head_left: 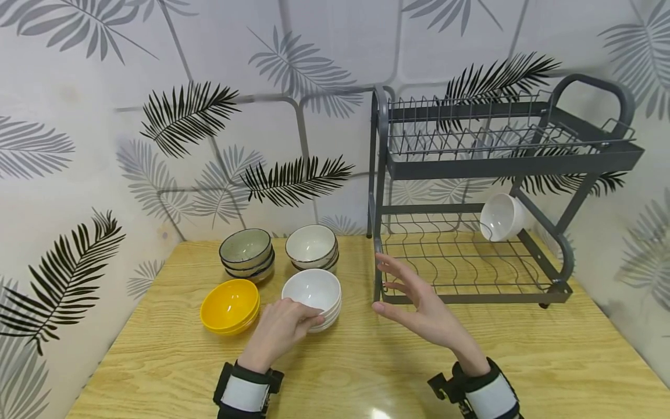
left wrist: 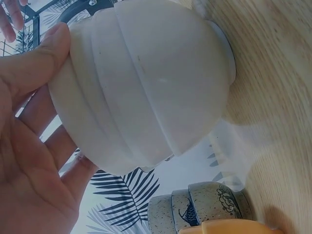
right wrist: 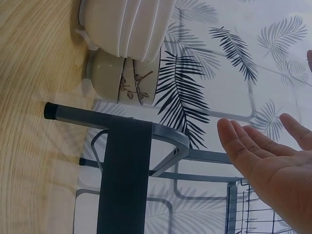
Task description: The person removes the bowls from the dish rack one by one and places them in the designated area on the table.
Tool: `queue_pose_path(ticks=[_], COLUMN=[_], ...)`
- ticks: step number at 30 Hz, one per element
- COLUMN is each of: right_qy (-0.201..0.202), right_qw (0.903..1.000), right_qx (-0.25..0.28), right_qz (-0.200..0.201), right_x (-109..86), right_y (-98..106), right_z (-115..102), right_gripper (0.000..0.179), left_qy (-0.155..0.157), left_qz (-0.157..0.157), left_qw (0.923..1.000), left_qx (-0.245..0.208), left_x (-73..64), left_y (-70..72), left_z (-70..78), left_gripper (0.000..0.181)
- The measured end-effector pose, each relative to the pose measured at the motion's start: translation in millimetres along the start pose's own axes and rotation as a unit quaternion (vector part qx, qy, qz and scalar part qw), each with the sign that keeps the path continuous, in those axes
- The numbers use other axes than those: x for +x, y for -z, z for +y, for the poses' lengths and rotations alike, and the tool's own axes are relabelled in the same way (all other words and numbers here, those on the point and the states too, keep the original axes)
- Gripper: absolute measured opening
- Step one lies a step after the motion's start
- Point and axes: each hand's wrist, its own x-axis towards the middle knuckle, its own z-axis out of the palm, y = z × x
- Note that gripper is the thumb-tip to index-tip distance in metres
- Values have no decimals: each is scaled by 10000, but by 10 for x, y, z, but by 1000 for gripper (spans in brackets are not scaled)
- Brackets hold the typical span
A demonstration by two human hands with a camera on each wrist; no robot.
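Observation:
My left hand is at the front of a stack of plain white bowls on the table, pinching the rim of the top bowl. In the left wrist view the thumb lies against the outside of that bowl, near its rim; some fingertips are hidden behind it. The stacked white bowls stay nested. My right hand hovers in front of the dish rack's left side, fingers spread and holding nothing. In the right wrist view the palm and straight fingers of the right hand show.
Yellow bowls sit left of the white stack. Behind are grey-green bowls and brown-rimmed bowls. A two-tier grey dish rack stands at right, with one white bowl tilted on its lower tier.

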Motion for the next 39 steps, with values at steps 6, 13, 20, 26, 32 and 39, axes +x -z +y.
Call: queue_pose_path(ticks=[6, 13, 20, 26, 32, 39], right_qy=[-75, 82, 222, 277, 280, -21], right_qw=[10000, 9999, 9978, 9895, 9710, 9463], right_qx=[-48, -18, -319, -851, -1604, -2325], right_qz=[35, 97, 545, 1137, 1748, 2247], right_x=[7, 15, 17, 40, 83, 126], right_y=[-1, 12, 99, 283, 579, 1016], right_z=[5, 37, 54, 106, 176, 260], right_gripper=[72, 69, 65, 58, 50, 48], left_qy=[82, 194, 325, 64, -53, -231], left_qz=[-242, -472, -326, -56, -5, 24], left_qw=[9997, 9986, 9984, 9988, 9982, 9978], left_qx=[16, -147, -337, -490, -595, -621], left_x=[11, 20, 12, 45, 41, 48], left_y=[12, 32, 41, 38, 58, 63], left_z=[18, 29, 34, 26, 35, 44], left_gripper=[19, 20, 29, 33, 37, 34])
